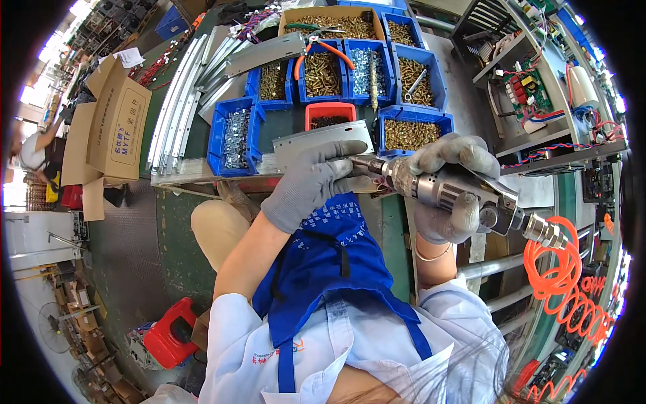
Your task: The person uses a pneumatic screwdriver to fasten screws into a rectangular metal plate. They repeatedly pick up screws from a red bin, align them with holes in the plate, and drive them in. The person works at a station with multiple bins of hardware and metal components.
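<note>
The right hand (447, 195), in a grey glove, is closed around the body of a pneumatic screwdriver (444, 192), held roughly level with its bit end pointing to the person's left. An orange coiled hose (562, 276) runs from the rear fitting of the screwdriver down toward the lower right. The left hand (313, 182), also gloved in grey, is curled at the bit end, with its fingertips (350, 149) touching both the tip of the screwdriver and the lower edge of a grey metal plate (323, 141); whether a screw is pinched between the fingers cannot be told. The plate lies at the near edge of the desk (175, 176), directly in front of the person. Behind the plate stands a small red bin (330, 113), flanked by blue bins (232, 135) filled with screws and other small hardware. Orange-handled pliers (323, 48) rest across the bins at the back. Long curved metal strips (178, 101) lie to the left of the bins, and an open cardboard box (111, 121) stands further left. A chassis with a circuit board (525, 91) sits on the right. The person wears a blue apron (330, 262) over a light shirt.
</note>
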